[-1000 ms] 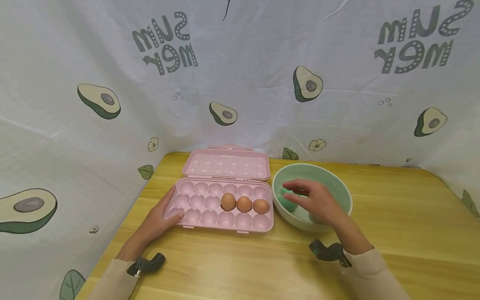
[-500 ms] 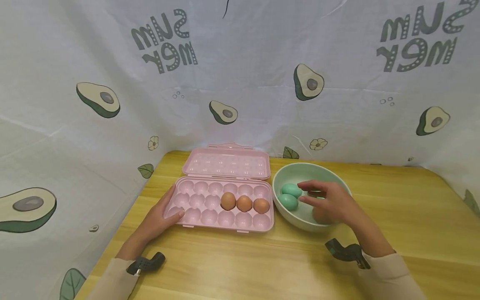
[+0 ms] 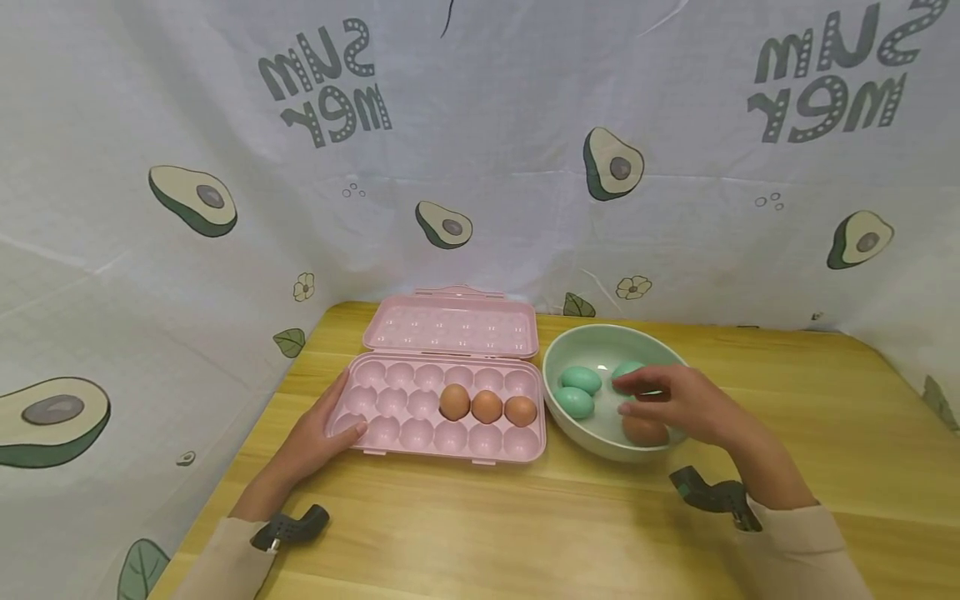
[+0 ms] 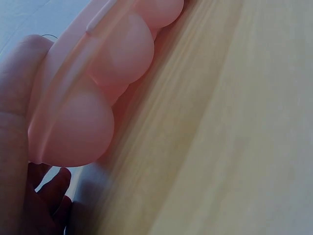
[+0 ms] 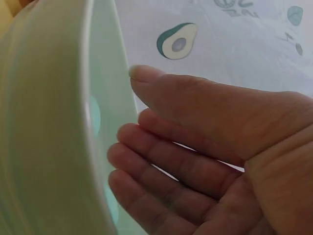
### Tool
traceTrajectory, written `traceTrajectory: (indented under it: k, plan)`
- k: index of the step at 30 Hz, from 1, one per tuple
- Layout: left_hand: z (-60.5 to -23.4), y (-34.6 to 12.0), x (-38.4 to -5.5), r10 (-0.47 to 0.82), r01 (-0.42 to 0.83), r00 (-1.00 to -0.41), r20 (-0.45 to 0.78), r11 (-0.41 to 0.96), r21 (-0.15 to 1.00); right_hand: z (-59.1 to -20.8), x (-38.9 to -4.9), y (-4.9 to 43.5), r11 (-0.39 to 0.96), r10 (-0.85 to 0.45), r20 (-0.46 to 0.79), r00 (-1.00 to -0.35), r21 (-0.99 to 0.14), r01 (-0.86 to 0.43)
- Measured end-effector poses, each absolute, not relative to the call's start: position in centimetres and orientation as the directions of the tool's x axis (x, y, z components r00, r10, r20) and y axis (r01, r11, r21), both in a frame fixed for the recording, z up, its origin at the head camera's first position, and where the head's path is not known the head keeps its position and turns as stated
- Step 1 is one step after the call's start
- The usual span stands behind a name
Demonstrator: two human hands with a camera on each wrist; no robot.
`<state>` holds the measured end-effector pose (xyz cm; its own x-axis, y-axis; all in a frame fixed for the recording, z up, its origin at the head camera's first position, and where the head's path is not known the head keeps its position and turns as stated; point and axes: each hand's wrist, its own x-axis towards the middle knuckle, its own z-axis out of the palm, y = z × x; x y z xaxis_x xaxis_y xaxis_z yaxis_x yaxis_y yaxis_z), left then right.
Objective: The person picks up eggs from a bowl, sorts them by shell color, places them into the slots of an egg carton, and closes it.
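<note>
A pink egg box (image 3: 417, 433) lies unfolded on the table, its lid (image 3: 453, 325) tipped back. Three brown eggs (image 3: 487, 407) sit side by side in the right half of its middle row. At the box's left end my left hand (image 3: 318, 429) grips the edge, thumb over the rim (image 4: 41, 122). To the right stands a pale green bowl (image 3: 611, 333) with several green eggs (image 3: 576, 402) and a brown egg (image 3: 643, 432) inside. Over its right side hovers my right hand (image 3: 678, 404), nothing held, thumb and fingers apart; in the right wrist view the fingers (image 5: 166, 171) extend loosely.
The wooden table (image 3: 450, 525) runs in front of the box and to the right of the bowl. A white cloth (image 3: 510, 150) printed with avocados hangs behind and along the left. Both wrists wear a dark camera mount (image 3: 716, 496).
My right hand has moved rightward over the bowl, uncovering the green eggs and the brown egg there. The left hand keeps its place on the egg box.
</note>
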<state>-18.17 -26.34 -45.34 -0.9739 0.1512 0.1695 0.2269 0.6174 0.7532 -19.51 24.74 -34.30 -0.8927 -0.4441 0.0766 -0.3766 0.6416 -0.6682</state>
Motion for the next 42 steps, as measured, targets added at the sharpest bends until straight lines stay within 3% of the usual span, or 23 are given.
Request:
traceTrajectory:
  k: [18, 42]
  plan:
    - [-45.4, -26.4, -18.2, 0.155, 0.226, -0.974, 0.164, 0.628, 0.745, -34.3, -19.6, 26.2, 0.756, -0.418, -0.058, -0.906, -0.576, -0.312]
    - [-45.5, -26.3, -18.2, 0.157, 0.231, -0.973, 0.17, 0.619, 0.751, -35.1, -19.5, 25.4, 0.758, -0.462, -0.084, -0.883, -0.554, -0.344]
